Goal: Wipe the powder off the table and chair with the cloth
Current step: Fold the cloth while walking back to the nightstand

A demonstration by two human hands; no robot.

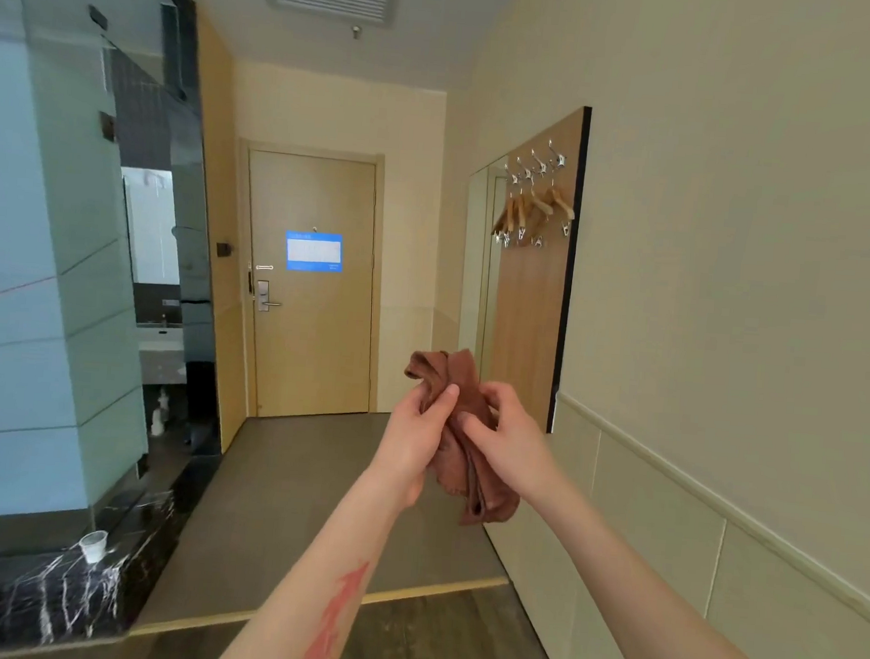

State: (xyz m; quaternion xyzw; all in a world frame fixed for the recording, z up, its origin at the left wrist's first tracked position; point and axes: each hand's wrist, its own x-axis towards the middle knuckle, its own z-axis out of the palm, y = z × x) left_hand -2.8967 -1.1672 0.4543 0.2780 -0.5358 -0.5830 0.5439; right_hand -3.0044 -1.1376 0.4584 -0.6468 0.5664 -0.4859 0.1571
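Note:
A crumpled brown cloth (463, 377) hangs in mid-air in front of me, held between both hands at chest height. My left hand (415, 431) pinches its upper left part with thumb and fingers. My right hand (510, 437) grips its middle from the right, and the loose lower end of the cloth dangles below. No table, chair or powder is in view.
A hallway runs ahead to a closed wooden door (317, 295) with a blue notice. A glass bathroom partition (57, 251) and a dark marble ledge (43, 595) with a small plastic cup (94, 545) stand at left. A wall panel with hooks and hangers (536, 213) is at right.

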